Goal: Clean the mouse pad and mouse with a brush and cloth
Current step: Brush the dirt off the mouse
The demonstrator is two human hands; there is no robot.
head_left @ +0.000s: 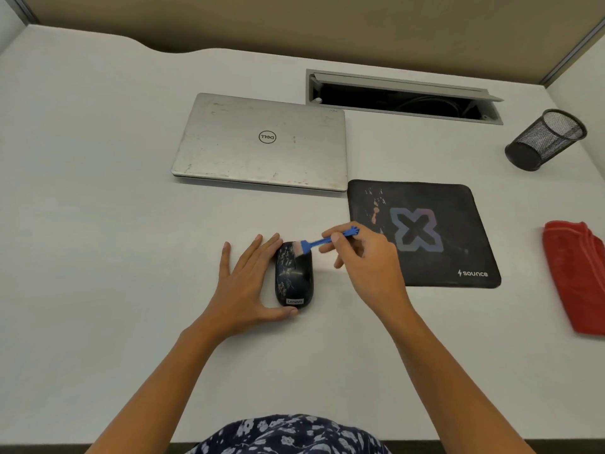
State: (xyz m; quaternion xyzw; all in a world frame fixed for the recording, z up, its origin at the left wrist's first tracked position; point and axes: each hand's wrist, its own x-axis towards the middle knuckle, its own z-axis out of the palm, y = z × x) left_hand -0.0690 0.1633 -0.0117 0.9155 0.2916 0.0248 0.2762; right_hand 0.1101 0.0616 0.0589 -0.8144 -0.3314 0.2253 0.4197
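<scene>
One mouse [294, 276], black with a Lenovo label, lies on the white desk [98, 224], just left of the one mouse pad [422, 234] and not on it. The left hand [244, 283] lies flat and open against the mouse's left side, its thumb curled around the near end. The right hand [366, 260] pinches the handle of one blue brush [324, 240], whose bristles touch the mouse's far end. One red cloth [576, 276] lies right of the pad, untouched. One closed laptop [262, 142] and one mesh pen cup [545, 139] sit farther back.
</scene>
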